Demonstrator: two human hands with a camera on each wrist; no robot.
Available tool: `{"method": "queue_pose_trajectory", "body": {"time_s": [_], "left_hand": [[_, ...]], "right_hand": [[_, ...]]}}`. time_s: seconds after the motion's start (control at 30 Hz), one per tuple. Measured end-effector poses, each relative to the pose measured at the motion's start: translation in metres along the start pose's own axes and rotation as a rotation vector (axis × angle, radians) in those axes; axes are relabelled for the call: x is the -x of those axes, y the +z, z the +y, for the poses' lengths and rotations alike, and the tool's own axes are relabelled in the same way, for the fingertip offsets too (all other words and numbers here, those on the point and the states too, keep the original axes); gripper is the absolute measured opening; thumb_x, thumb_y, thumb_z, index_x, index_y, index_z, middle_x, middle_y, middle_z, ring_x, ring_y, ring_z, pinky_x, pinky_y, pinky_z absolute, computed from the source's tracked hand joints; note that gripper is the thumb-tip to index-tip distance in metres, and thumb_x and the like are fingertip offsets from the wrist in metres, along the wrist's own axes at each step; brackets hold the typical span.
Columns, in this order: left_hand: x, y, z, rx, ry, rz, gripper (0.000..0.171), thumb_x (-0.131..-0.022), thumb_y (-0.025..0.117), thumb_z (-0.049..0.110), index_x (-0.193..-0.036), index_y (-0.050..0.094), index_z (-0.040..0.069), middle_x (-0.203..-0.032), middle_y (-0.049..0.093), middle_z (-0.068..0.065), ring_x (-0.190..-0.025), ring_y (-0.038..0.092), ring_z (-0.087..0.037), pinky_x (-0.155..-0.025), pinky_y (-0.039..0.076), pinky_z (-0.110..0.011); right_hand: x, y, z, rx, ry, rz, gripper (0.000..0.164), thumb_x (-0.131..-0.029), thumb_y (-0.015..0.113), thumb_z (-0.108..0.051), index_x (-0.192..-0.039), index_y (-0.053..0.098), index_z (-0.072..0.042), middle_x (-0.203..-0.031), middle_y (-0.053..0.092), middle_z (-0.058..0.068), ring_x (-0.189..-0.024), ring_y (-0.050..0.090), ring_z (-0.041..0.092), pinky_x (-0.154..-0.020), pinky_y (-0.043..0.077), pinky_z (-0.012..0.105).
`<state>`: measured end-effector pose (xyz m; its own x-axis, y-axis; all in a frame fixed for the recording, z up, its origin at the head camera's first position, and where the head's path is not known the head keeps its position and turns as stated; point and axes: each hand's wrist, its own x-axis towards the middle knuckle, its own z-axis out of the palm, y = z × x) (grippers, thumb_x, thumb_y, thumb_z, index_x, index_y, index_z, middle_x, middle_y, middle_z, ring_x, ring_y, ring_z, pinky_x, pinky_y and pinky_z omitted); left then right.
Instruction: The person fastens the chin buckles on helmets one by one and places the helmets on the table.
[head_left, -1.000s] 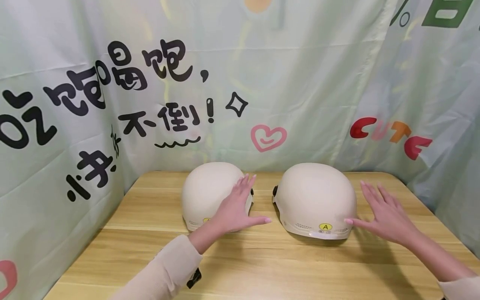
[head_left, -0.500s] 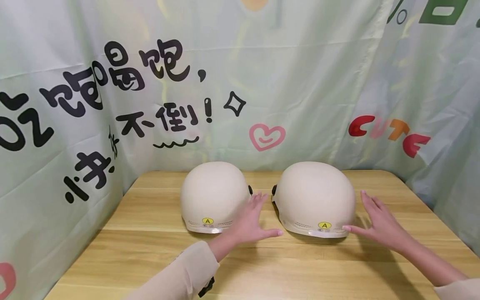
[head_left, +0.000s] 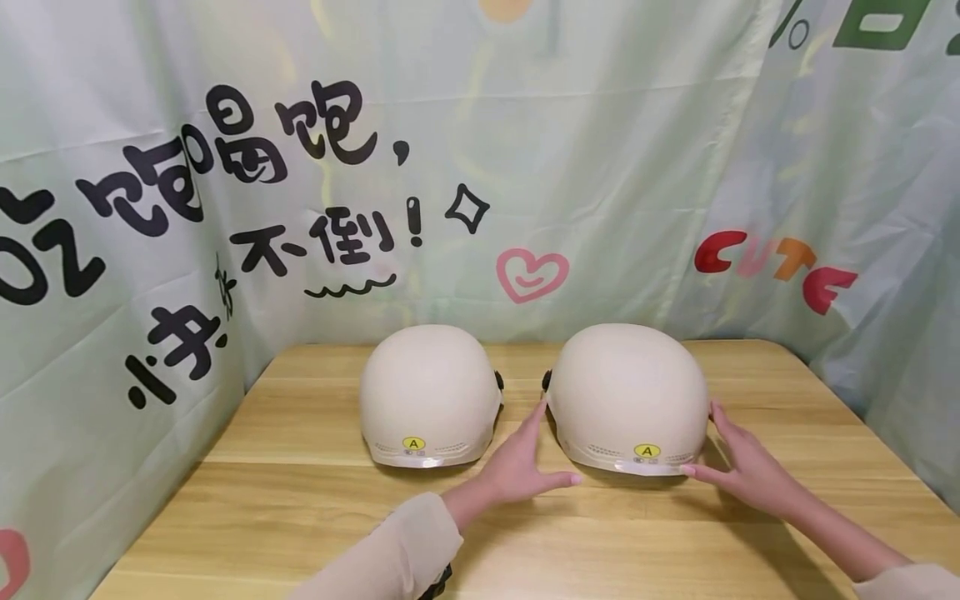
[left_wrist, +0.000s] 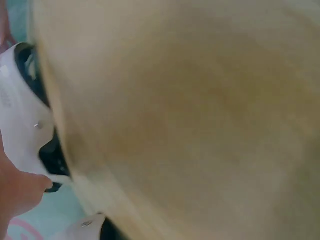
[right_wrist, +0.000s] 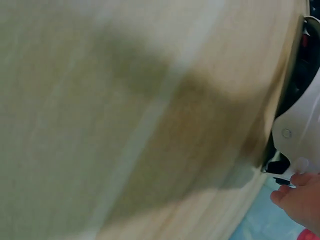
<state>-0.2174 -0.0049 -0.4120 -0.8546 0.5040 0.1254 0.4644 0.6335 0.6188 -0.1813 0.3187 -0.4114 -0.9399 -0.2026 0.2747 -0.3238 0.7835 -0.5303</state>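
Two cream helmets stand side by side on the wooden table, each with a round yellow "A" sticker at the front. My left hand (head_left: 517, 471) is between the left helmet (head_left: 429, 392) and the right helmet (head_left: 630, 392), its fingertips at the right helmet's left edge. On the other side, my right hand (head_left: 753, 471) has extended fingers at that helmet's right edge, with the thumb by the front rim. In the left wrist view, the left hand (left_wrist: 20, 192) is beside a black fitting of the helmet (left_wrist: 20, 120). The right wrist view has the right hand (right_wrist: 302, 200) at the helmet's (right_wrist: 305, 135) lower edge.
The wooden table (head_left: 300, 517) reaches back to a pale green printed curtain (head_left: 615, 167), close behind both helmets. More curtain hangs along the left and right sides.
My left hand has moved right, from in front of the left helmet to the right helmet's left side. My right hand has come in closer against its right side. Both helmets stay in place.
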Motion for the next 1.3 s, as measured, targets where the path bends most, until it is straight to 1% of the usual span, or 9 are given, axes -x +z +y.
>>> {"method": "queue_pose_trajectory", "body": {"time_s": [0.2,0.47,0.5,0.73,0.83,0.87,0.93,1.23,1.3], "left_hand": [[-0.006,0.013,-0.007,0.034,-0.008,-0.011,0.112,-0.073,0.070,0.056,-0.150,0.004,0.011,-0.154,0.021,-0.010,-0.137,0.033,-0.027,-0.109,0.034,-0.041],[-0.016,0.018,-0.007,0.056,-0.006,-0.041,0.114,-0.073,0.072,0.052,-0.150,-0.001,0.010,-0.153,0.022,-0.012,-0.136,0.033,-0.026,-0.109,0.034,-0.038],[-0.017,0.018,-0.007,0.060,-0.004,-0.047,0.114,-0.074,0.072,0.051,-0.150,-0.002,0.009,-0.153,0.021,-0.013,-0.137,0.033,-0.027,-0.110,0.033,-0.038],[-0.025,0.024,-0.004,0.124,-0.033,-0.038,0.116,-0.075,0.073,0.048,-0.149,-0.006,0.007,-0.154,0.017,-0.013,-0.139,0.028,-0.025,-0.111,0.031,-0.039],[-0.028,0.026,-0.001,0.170,-0.049,-0.012,0.116,-0.074,0.075,0.045,-0.149,-0.005,0.006,-0.155,0.014,-0.013,-0.140,0.025,-0.025,-0.111,0.030,-0.041],[-0.029,0.026,-0.001,0.180,-0.051,-0.004,0.116,-0.074,0.076,0.043,-0.149,-0.004,0.006,-0.155,0.014,-0.013,-0.140,0.025,-0.025,-0.111,0.030,-0.041],[-0.030,0.027,0.000,0.180,-0.050,0.013,0.116,-0.073,0.077,0.041,-0.149,-0.003,0.004,-0.155,0.013,-0.014,-0.140,0.024,-0.026,-0.112,0.029,-0.041],[-0.031,0.032,0.001,0.129,-0.070,0.083,0.111,-0.072,0.079,0.034,-0.148,0.007,-0.002,-0.150,0.025,-0.022,-0.137,0.031,-0.032,-0.109,0.033,-0.043],[-0.030,0.033,0.004,0.124,-0.083,0.096,0.111,-0.071,0.080,0.033,-0.148,0.008,-0.002,-0.148,0.028,-0.022,-0.135,0.033,-0.032,-0.109,0.034,-0.043]], "right_hand": [[-0.001,0.004,0.002,-0.011,0.023,-0.012,0.111,-0.074,0.077,-0.025,-0.146,-0.002,0.007,-0.134,0.030,0.045,-0.118,0.034,0.061,-0.089,0.032,0.069],[0.002,0.007,0.006,-0.021,0.057,-0.026,0.110,-0.076,0.075,-0.027,-0.146,-0.003,0.005,-0.134,0.029,0.045,-0.118,0.032,0.062,-0.092,0.029,0.069],[0.002,0.008,0.006,-0.022,0.059,-0.021,0.109,-0.076,0.075,-0.027,-0.146,-0.002,0.006,-0.135,0.029,0.044,-0.119,0.032,0.061,-0.099,0.028,0.064],[0.003,0.014,0.011,-0.025,0.093,-0.006,0.104,-0.079,0.073,-0.026,-0.145,0.001,0.008,-0.139,0.024,0.042,-0.122,0.031,0.059,-0.107,0.023,0.052],[0.002,0.016,0.012,-0.020,0.080,0.023,0.103,-0.077,0.074,-0.026,-0.146,0.005,0.007,-0.135,0.030,0.042,-0.119,0.036,0.057,-0.109,0.018,0.016],[0.001,0.017,0.012,-0.017,0.073,0.034,0.102,-0.077,0.075,-0.025,-0.146,0.006,0.007,-0.133,0.033,0.042,-0.118,0.038,0.057,-0.102,0.013,0.004],[0.001,0.018,0.011,-0.018,0.056,0.058,0.102,-0.076,0.076,-0.024,-0.146,0.009,0.005,-0.130,0.039,0.041,-0.116,0.042,0.055,-0.086,0.007,-0.006],[-0.002,0.020,0.011,0.004,0.041,0.108,0.102,-0.067,0.082,-0.024,-0.146,0.021,0.000,-0.116,0.058,0.033,-0.105,0.056,0.044,-0.082,0.021,-0.006],[-0.002,0.020,0.012,0.012,0.039,0.115,0.103,-0.065,0.084,-0.025,-0.145,0.024,-0.001,-0.111,0.061,0.030,-0.100,0.062,0.031,-0.079,0.027,-0.004]]}}
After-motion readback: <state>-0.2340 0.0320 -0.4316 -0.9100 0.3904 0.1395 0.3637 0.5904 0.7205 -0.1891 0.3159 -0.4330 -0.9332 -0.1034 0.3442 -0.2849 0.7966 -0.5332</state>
